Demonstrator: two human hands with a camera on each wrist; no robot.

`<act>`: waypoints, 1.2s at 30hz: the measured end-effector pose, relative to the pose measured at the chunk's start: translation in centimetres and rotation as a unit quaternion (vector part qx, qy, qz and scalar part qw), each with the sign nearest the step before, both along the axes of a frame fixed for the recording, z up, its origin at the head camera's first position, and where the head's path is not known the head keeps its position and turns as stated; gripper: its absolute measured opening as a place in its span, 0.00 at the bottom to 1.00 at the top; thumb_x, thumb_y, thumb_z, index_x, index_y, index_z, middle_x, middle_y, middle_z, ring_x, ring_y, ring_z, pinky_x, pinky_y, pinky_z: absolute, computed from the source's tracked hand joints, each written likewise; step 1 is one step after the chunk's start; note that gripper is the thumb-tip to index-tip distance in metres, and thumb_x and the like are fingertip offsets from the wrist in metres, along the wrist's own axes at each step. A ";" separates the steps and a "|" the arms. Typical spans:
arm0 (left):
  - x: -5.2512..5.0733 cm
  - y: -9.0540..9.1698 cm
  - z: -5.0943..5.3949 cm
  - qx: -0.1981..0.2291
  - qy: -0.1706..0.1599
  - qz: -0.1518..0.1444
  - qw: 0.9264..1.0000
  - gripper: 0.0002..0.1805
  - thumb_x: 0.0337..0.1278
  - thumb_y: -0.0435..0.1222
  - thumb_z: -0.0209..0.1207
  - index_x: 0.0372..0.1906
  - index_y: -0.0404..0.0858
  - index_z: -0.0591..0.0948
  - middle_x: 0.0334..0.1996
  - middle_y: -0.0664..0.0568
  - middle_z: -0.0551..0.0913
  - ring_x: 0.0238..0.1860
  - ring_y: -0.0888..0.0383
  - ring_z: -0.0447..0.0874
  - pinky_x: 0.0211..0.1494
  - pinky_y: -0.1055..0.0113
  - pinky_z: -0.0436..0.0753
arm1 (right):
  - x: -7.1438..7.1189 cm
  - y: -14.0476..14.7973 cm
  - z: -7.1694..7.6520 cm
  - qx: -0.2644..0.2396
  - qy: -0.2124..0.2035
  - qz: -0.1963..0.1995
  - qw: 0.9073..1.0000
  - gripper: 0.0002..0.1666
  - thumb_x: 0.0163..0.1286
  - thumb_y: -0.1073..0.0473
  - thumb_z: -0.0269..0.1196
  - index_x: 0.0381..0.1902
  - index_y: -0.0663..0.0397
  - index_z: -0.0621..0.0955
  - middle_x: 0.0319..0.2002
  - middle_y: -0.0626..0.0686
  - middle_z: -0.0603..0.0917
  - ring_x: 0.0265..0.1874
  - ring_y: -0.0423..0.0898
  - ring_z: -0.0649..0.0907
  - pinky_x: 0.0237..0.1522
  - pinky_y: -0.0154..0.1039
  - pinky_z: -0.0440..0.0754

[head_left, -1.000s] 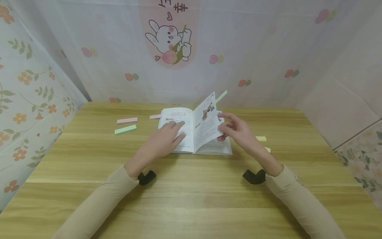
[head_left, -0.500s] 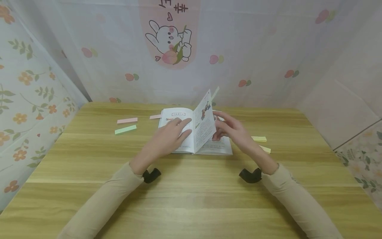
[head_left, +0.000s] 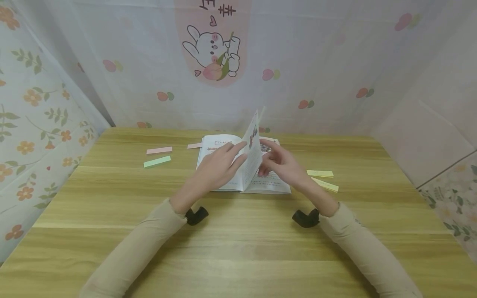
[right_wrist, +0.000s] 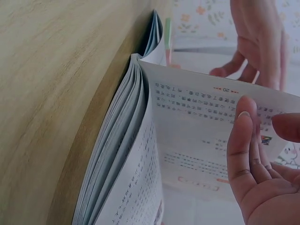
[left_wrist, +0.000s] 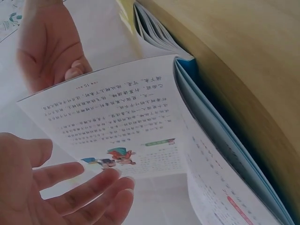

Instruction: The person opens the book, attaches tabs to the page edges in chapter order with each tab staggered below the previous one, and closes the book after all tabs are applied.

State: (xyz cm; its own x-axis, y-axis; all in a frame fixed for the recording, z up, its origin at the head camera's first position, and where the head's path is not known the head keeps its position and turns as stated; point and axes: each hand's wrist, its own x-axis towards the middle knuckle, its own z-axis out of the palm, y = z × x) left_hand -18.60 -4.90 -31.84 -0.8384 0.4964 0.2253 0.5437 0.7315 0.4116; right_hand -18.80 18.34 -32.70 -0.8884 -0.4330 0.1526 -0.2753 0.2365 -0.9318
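I am watching a white, open paper book lying below both grips on the pale wood-grain worktop. Its printed white page is standing nearly upright from the spine, between the left grip and the right grip; whether it is a single leaf, I am not able to tell. A narrow pale paper tab is projecting above, beyond both sets of fingertips. The left grip is showing thumb and fingers apart; the right grip is showing a gap between thumb and loosely bent fingers. Neither is clamping anything, and I am not making out firm contact. I am judging this to be a page turn, so I am favouring flat, light fingertips near the outer edge, sparing the tab; hard pinching is probably inviting creases. I am also wanting gentle pressure beside the spine, against sliding. A pink paper strip and a green paper strip are lying left of the left grip.
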 end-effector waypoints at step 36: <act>0.1 1.3 1.8 0.077 0.016 0.027 0.997 0.30 0.74 0.46 0.45 0.73 0.34 0.69 0.43 0.49 0.82 0.35 0.55 0.79 0.36 0.62 0.78 | -1.1 -2.2 -1.5 0.124 0.014 0.020 0.992 0.40 0.74 0.62 0.60 0.79 0.51 0.59 0.41 0.58 0.86 0.33 0.50 0.88 0.40 0.44 0.84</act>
